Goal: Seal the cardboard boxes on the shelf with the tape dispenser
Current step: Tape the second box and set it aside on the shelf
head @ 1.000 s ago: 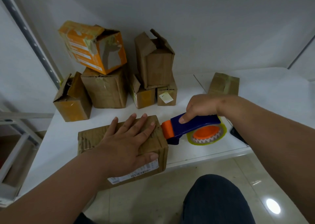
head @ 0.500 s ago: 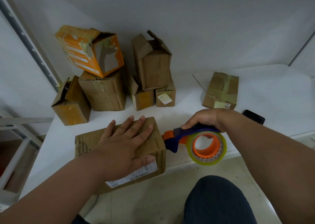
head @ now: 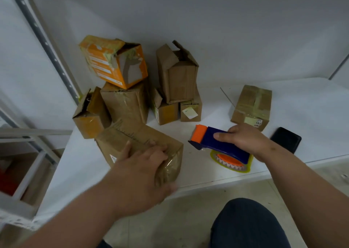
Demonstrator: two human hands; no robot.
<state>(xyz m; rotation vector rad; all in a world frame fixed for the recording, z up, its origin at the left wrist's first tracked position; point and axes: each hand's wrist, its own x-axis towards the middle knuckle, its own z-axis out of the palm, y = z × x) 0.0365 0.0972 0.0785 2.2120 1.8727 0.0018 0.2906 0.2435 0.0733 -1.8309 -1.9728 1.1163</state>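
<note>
A brown cardboard box (head: 132, 134) lies near the front edge of the white shelf (head: 311, 104), turned at an angle. My left hand (head: 139, 164) grips its near right end, fingers curled over the top and thumb down at the front corner. To its right, my right hand (head: 243, 138) holds the blue and orange tape dispenser (head: 215, 142) by its handle. The dispenser's yellowish tape roll (head: 231, 162) rests on the shelf. Its orange front end points toward the box, a short gap away.
Several more cardboard boxes, some with open flaps, are piled at the back left, topped by an orange box (head: 113, 61). A taped box (head: 252, 106) sits at back right, a black phone (head: 286, 139) beside it. A metal upright (head: 47, 42) stands left.
My left hand has turned and pushed the box further onto the shelf, gripping its end instead of lying flat. My right hand has lowered the dispenser onto the shelf, away from the box.
</note>
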